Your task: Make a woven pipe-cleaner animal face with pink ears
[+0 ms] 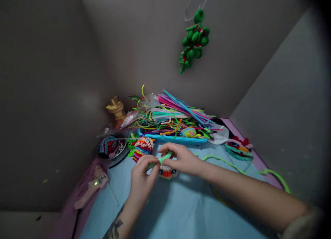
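Observation:
Above the middle of the blue cloth, my left hand [145, 172] and my right hand [181, 158] meet at a short mint-green pipe cleaner piece [165, 157]. My left thumb and fingers pinch one end. The fingers of my right hand curl round the other end, so part of the piece is hidden. Just under my hands is a small fuzzy figure [168, 173] in cream, orange and dark tones, partly covered by my right hand. Left of it, close to my left hand, lies a striped multicoloured pipe cleaner figure [143, 149].
Behind stands a blue tray [176, 139] heaped with pipe cleaners [178, 111]. A pink glue gun [93, 189] with a green light lies left, near a round tin [111, 146]. Another pipe cleaner figure [238, 150] sits right. Green figures [194, 41] hang on the wall.

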`<state>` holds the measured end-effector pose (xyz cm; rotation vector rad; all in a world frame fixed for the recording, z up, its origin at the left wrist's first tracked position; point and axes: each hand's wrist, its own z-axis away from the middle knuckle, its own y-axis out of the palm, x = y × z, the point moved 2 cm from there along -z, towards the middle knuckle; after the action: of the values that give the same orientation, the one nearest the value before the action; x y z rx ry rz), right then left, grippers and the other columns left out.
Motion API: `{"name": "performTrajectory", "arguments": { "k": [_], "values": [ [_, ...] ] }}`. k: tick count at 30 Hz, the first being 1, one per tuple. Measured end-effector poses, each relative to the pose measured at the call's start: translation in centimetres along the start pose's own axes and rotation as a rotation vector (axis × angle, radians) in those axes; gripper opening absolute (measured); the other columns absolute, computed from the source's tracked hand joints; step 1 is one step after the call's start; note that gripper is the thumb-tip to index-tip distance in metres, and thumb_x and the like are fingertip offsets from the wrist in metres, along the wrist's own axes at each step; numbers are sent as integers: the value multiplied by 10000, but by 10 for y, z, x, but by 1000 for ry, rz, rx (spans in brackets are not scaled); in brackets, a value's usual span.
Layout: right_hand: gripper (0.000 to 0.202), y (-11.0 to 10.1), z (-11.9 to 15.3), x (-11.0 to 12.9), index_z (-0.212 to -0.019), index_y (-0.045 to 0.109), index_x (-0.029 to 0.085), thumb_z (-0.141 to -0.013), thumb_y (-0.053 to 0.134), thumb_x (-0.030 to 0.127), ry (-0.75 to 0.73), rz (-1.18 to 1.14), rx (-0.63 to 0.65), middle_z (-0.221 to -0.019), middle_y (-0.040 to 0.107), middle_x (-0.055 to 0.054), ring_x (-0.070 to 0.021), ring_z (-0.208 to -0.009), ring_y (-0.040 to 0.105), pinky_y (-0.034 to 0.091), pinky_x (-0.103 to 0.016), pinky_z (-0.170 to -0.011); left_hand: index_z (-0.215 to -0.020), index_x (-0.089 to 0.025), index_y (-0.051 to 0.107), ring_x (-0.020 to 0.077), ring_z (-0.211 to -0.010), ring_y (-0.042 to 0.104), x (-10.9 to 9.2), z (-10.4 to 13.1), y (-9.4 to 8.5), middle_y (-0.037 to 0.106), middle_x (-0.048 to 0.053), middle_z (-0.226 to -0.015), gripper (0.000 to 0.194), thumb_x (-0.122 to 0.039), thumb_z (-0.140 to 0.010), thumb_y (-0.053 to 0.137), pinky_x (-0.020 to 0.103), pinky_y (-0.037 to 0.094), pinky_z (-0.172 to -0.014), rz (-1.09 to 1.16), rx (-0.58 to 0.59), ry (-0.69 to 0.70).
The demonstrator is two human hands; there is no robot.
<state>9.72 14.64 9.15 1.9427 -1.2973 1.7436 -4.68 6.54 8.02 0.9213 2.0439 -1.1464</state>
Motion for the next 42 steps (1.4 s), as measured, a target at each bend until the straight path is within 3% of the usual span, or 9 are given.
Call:
{"name": "performTrajectory", "arguments": {
  "k": [4,8,11,20,25,31,36,42],
  "values": [
    [139,12,17,13,-876,613,180,-743,596,142,-107,251,-178,-825,625,-23,-138,-795,571,446,-260,-725,-782,-184,614,158,-805,602,-2,-8,-4,643,40,-823,62,-181,-772,553,272,479,-726,55,93,31],
    [81,16,21,19,-854,605,184,-779,579,166,-99,326,-401,-777,625,-22,-135,-744,574,445,-252,-681,-830,-185,615,148,-796,611,-5,-21,-9,656,32,-840,84,-185,-781,547,248,481,-710,128,189,9],
    [43,16,18,21,-828,603,190,-794,576,189,-134,351,-475,-751,618,-21,-134,-728,570,445,-252,-669,-830,-186,618,148,-806,610,-6,-30,-13,656,30,-845,83,-198,-787,547,249,480,-719,159,241,15],
    [80,17,23,29,-855,581,196,-798,539,160,-256,367,-512,-774,607,-34,-144,-767,570,458,-271,-699,-844,-175,606,143,-752,601,-22,-30,-17,638,29,-802,113,-246,-756,604,235,489,-661,262,166,-131],
    [82,2,30,31,-879,575,201,-803,547,184,-268,353,-516,-788,615,-34,-150,-769,572,457,-275,-695,-843,-190,599,141,-767,605,-40,-27,-9,641,29,-809,90,-224,-760,602,238,494,-678,257,85,-49],
    [63,-21,31,27,-852,582,193,-812,549,228,-208,293,-536,-770,608,-27,-143,-736,562,447,-259,-670,-837,-201,597,136,-762,619,-53,-40,5,657,17,-803,83,-189,-755,603,242,494,-695,163,36,128],
    [77,-28,26,15,-830,566,185,-835,512,239,-160,254,-499,-773,596,-22,-135,-733,551,435,-245,-674,-816,-208,613,139,-724,634,-52,-55,14,677,15,-780,70,-188,-750,602,238,504,-667,67,84,205],
    [176,-30,18,1,-785,562,172,-874,455,278,-7,147,-407,-730,588,-10,-119,-692,543,435,-229,-648,-805,-213,629,151,-734,639,-40,-62,19,687,30,-786,66,-203,-751,595,242,511,-669,42,152,180]
  ]
}}
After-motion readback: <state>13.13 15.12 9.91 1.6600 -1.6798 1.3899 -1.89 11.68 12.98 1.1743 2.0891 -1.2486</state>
